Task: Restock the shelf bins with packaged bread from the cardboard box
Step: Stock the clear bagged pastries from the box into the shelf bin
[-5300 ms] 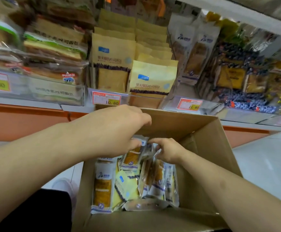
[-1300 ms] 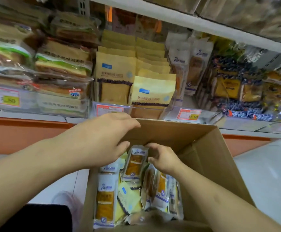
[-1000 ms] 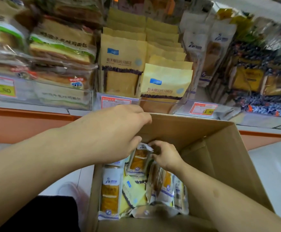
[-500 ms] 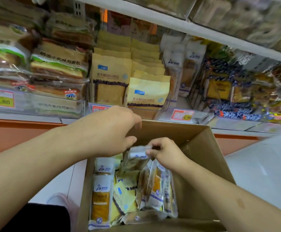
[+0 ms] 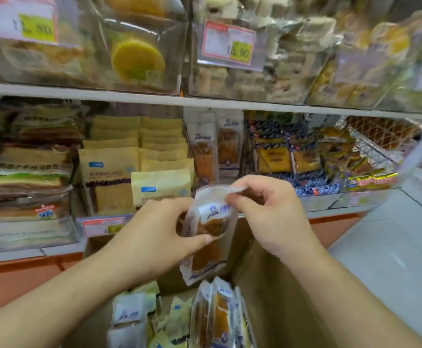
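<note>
The shelves are filling the whole background, two levels of them, with clear bins of wrapped bakery goods sitting along each level. On the upper level a bin is holding round yellow cakes, with price tags hanging on the bin fronts. On the lower level, green-striped sandwich loaves are lying stacked at the far left, tan paper bread bags are standing in rows beside them, and white-and-blue bread packets are standing upright in the next bin to the right. Further right, dark blue-patterned packs are filling another bin, and a wire basket is sitting at the far right.

The cardboard box is sitting open below the shelf, directly under both arms, with more bread packets standing and lying inside it.

Above the box, in front of the lower shelf, a single bread packet is hanging upright between the hands. The left hand is gripping its left side, thumb crossing the front of the wrapper and fingers curling behind. The right hand is pinching the packet's top seam, its fingers curled. The packet is hanging clear of the box contents and is not touching any bin.
</note>
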`<state>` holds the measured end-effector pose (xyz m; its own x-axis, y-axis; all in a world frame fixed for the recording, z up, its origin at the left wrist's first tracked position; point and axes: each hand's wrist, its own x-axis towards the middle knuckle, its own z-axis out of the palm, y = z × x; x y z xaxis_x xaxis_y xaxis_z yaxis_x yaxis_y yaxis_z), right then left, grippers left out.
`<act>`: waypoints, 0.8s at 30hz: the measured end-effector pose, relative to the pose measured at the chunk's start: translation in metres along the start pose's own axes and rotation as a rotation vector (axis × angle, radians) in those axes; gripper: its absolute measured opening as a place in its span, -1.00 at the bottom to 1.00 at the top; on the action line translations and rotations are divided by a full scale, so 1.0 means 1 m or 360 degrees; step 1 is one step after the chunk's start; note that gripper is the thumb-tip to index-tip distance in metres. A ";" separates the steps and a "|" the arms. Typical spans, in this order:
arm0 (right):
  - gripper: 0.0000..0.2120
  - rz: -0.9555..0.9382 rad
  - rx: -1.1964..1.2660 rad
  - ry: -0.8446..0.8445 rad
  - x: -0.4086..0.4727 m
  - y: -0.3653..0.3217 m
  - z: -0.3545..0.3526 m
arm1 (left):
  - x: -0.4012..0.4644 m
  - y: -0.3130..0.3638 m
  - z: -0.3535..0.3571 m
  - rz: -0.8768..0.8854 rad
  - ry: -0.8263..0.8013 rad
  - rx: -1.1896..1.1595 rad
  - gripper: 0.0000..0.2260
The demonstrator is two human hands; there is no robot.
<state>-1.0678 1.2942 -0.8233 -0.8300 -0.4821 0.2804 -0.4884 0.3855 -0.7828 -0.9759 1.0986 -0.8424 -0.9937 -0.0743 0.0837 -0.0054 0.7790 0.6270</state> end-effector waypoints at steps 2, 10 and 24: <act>-0.79 -0.0105 0.0048 0.0146 0.002 -0.003 -0.013 | 0.012 0.014 -0.001 0.0050 0.0102 -0.0059 -0.79; -0.71 -0.0188 0.0240 0.0472 0.026 0.032 -0.059 | 0.098 0.052 -0.003 0.0312 0.0422 0.0013 -0.74; -0.51 0.0420 -0.0353 0.0124 0.031 0.110 -0.056 | 0.229 0.025 0.049 -0.0142 0.0420 -0.0079 -0.54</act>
<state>-1.1623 1.3658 -0.8693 -0.9494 -0.2847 0.1328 -0.2937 0.6544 -0.6967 -1.2092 1.1316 -0.8456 -0.9260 -0.3060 0.2211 -0.0797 0.7310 0.6777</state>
